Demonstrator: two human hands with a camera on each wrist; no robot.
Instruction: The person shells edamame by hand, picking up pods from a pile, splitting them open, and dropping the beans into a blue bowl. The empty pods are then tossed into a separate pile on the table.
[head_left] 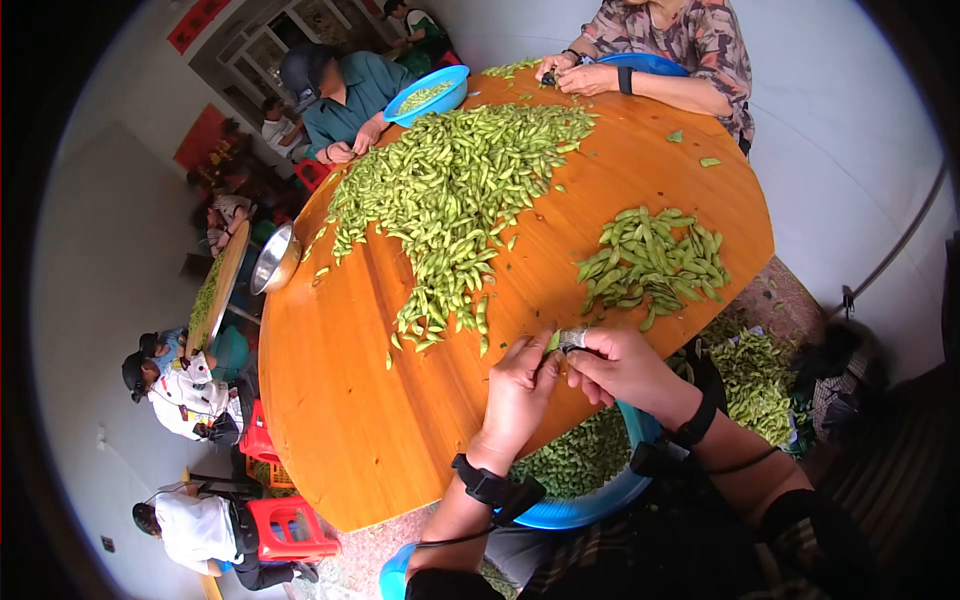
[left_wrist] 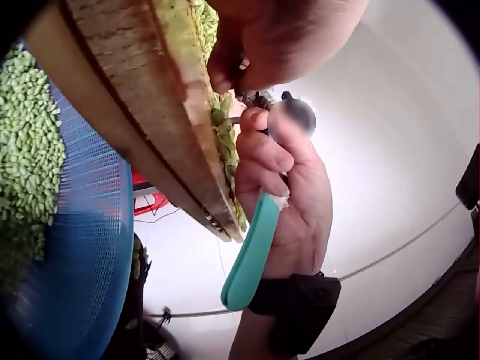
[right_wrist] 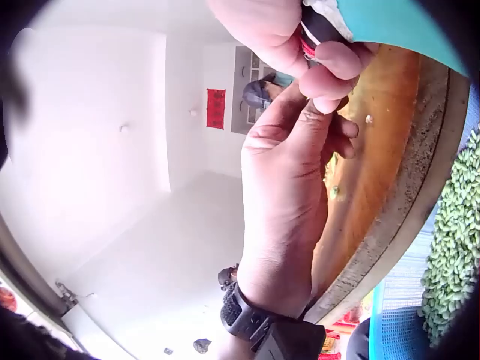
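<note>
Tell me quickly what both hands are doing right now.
Left hand: closed, pinching what looks like a green pod.
Right hand: closed, holding a teal-handled tool.

The right hand (left_wrist: 281, 172) hid the upper end of the teal handle (left_wrist: 251, 259). In the left wrist view, the left edge cut off the blue basket (left_wrist: 105, 247), and the thumb (left_wrist: 295, 145) was partly blurred.

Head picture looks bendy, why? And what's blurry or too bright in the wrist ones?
Head view: people at left tip sideways, probably wide-angle stretching; left wrist view: the wall glows nearly white, with a fuzzy patch on the right hand; right wrist view: pale wall again, blurry dark smudge at the left edge.
</note>
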